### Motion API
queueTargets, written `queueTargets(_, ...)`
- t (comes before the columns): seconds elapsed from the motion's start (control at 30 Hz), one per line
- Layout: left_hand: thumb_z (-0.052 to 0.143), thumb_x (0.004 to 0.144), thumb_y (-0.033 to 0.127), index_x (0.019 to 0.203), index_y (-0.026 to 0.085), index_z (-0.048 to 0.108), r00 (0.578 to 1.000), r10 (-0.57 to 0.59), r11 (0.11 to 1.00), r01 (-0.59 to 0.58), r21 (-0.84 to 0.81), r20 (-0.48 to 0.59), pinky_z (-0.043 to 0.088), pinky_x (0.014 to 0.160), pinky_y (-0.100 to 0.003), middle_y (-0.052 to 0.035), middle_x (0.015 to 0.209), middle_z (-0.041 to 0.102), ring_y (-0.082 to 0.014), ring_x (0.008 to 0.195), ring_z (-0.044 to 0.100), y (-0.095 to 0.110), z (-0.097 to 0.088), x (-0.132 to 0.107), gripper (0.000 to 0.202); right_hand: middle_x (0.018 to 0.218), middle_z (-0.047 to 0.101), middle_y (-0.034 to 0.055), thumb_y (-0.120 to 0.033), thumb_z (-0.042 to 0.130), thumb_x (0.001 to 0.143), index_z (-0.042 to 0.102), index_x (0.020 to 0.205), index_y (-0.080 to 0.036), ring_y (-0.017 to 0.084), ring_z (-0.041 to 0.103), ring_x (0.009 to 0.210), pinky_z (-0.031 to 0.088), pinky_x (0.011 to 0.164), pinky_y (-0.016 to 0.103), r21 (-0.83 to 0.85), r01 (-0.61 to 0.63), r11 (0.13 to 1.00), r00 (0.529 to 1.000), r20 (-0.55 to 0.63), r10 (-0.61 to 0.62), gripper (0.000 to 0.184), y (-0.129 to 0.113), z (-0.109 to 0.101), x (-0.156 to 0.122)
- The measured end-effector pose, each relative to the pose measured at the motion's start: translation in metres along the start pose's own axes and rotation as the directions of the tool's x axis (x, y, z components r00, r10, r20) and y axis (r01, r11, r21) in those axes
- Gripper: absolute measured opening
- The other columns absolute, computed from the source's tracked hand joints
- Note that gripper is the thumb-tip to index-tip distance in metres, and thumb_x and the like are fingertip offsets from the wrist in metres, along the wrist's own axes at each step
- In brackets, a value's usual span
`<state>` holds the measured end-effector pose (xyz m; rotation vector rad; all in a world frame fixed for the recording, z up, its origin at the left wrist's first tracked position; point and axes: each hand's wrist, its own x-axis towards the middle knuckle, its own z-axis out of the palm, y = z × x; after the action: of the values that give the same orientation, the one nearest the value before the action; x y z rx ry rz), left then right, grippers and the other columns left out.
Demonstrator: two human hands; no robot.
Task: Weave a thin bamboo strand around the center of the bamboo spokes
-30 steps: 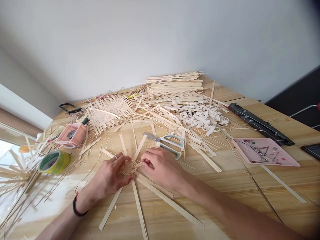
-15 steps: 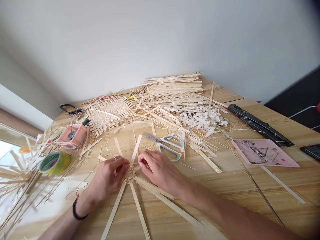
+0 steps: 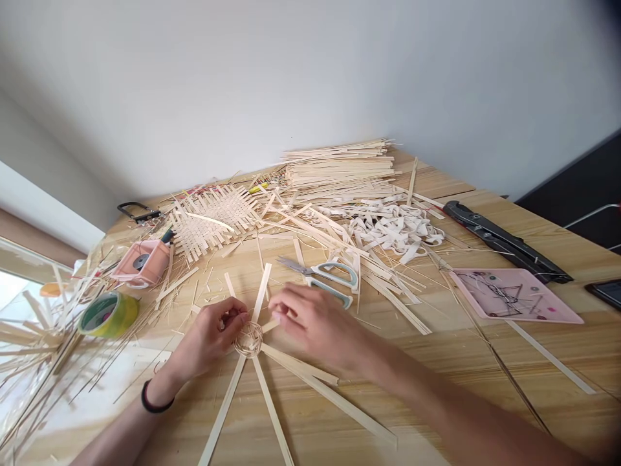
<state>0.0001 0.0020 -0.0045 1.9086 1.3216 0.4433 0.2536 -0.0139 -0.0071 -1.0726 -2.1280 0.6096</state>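
Note:
A small round woven piece (image 3: 249, 340) of thin splints lies on the table, with flat wooden strips (image 3: 226, 404) radiating from it like spokes. My left hand (image 3: 213, 330) pinches its upper left edge between thumb and forefinger. To the right of the ring, my right hand (image 3: 310, 327) is slightly blurred, its fingers curled and drawn together over a spoke. Whatever thin strand may be between those fingertips is too small to make out. Just beyond the right hand lie scissors (image 3: 334, 275) with pale blue and white handles, blades pointing left.
Behind are a woven mat (image 3: 213, 220), stacked strips (image 3: 339, 169) and a white ribbon heap (image 3: 395, 230). At left stand a pink box (image 3: 143, 262) and a green-yellow tape roll (image 3: 109, 315). A pink tray (image 3: 517, 294) of small parts and a black tool (image 3: 504, 241) lie right.
My right hand has lifted and shifted slightly, now blurred, its fingertips a little farther from the ring. The left hand has moved slightly left along the ring's edge.

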Motion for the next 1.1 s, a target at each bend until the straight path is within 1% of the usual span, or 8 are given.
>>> queueTargets(0.1, 0.054, 0.104, 0.045, 0.091, 0.019, 0.059, 1.000, -0.008, 1.000, 0.008, 0.002, -0.027, 0.033, 0.059, -0.026, 0.0040, 0.071, 0.051, -0.0124, 0.064, 0.040, 0.001, 0.000, 0.000, 0.029, 0.104, 0.073, 0.0059, -0.015, 0.057, 0.102, 0.068, 0.101, -0.018, 0.019, 0.068, 0.087, 0.050, 0.078, 0.033, -0.115, -0.159, 0.981, 0.981, -0.125, 0.145, 0.011, 0.016, -0.028, 0.001)
queueTargets(0.2, 0.050, 0.105, 0.044, 0.092, 0.020, 0.055, 1.000, -0.004, 1.000, 0.004, -0.002, -0.014, 0.034, 0.060, -0.026, 0.0042, 0.072, 0.051, -0.0125, 0.065, 0.040, 0.003, -0.002, 0.000, 0.028, 0.106, 0.071, 0.0074, -0.018, 0.063, 0.097, 0.068, 0.100, -0.019, 0.024, 0.068, 0.097, 0.051, 0.084, 0.037, -0.272, -0.280, 0.921, 0.957, -0.155, 0.245, 0.006, 0.035, -0.050, -0.001)
queueTargets(0.4, 0.051, 0.105, 0.047, 0.094, 0.020, 0.054, 1.000, -0.007, 1.000, 0.007, -0.023, 0.020, 0.034, 0.059, -0.026, 0.0032, 0.076, 0.052, -0.0128, 0.066, 0.041, 0.002, -0.008, -0.001, 0.029, 0.121, 0.070, 0.0084, -0.018, 0.066, 0.095, 0.068, 0.112, -0.020, 0.027, 0.067, 0.114, 0.050, 0.093, 0.038, -0.367, -0.321, 0.873, 0.932, 0.040, 0.360, 0.017, 0.043, -0.056, -0.010)
queueTargets(0.5, 0.052, 0.102, 0.052, 0.092, 0.019, 0.055, 0.998, -0.043, 0.996, 0.047, -0.075, 0.047, 0.032, 0.058, -0.027, 0.0028, 0.078, 0.052, -0.0122, 0.064, 0.039, 0.005, -0.013, 0.001, 0.034, 0.125, 0.071, 0.0078, -0.014, 0.067, 0.092, 0.066, 0.118, -0.022, 0.027, 0.068, 0.115, 0.050, 0.095, 0.038, -0.355, -0.356, 0.865, 0.914, 0.061, 0.401, 0.028, 0.042, -0.054, -0.010)
queueTargets(0.67, 0.055, 0.099, 0.055, 0.091, 0.019, 0.056, 0.999, -0.035, 0.992, 0.039, -0.122, 0.038, 0.036, 0.066, -0.028, 0.0012, 0.077, 0.054, -0.0149, 0.072, 0.047, 0.008, -0.019, 0.004, 0.037, 0.112, 0.074, 0.0083, -0.016, 0.069, 0.087, 0.062, 0.115, -0.021, 0.027, 0.071, 0.098, 0.052, 0.081, 0.036, -0.321, -0.365, 0.874, 0.928, -0.044, 0.371, 0.029, 0.048, -0.050, -0.007)
queueTargets(0.83, 0.055, 0.100, 0.053, 0.089, 0.019, 0.056, 1.000, -0.021, 0.993, 0.023, -0.119, 0.022, 0.035, 0.066, -0.029, 0.0016, 0.079, 0.052, -0.0147, 0.073, 0.045, 0.003, -0.018, 0.005, 0.035, 0.107, 0.074, 0.0048, -0.025, 0.072, 0.086, 0.061, 0.119, -0.023, 0.022, 0.071, 0.094, 0.055, 0.081, 0.032, 0.044, -0.307, 0.951, 0.938, -0.152, 0.310, 0.035, 0.034, -0.053, -0.005)
queueTargets(0.93, 0.055, 0.101, 0.051, 0.089, 0.019, 0.057, 1.000, -0.004, 0.992, 0.007, -0.127, 0.021, 0.037, 0.070, -0.029, 0.0003, 0.082, 0.056, -0.0158, 0.077, 0.049, 0.000, -0.018, 0.005, 0.035, 0.102, 0.074, 0.0029, -0.031, 0.074, 0.086, 0.065, 0.124, -0.025, 0.019, 0.069, 0.087, 0.055, 0.079, 0.031, 0.186, -0.249, 0.950, 0.966, -0.028, 0.259, 0.040, 0.012, -0.058, -0.006)
queueTargets(1.1, 0.059, 0.098, 0.050, 0.086, 0.018, 0.059, 1.000, -0.004, 0.985, 0.006, -0.172, 0.014, 0.037, 0.068, -0.029, 0.0004, 0.079, 0.057, -0.0152, 0.073, 0.047, -0.001, -0.020, 0.006, 0.034, 0.088, 0.071, 0.0005, -0.025, 0.073, 0.087, 0.075, 0.102, -0.025, 0.016, 0.063, 0.074, 0.048, 0.067, 0.028, 0.107, -0.201, 0.974, 0.967, 0.179, 0.180, 0.015, -0.015, -0.052, -0.006)
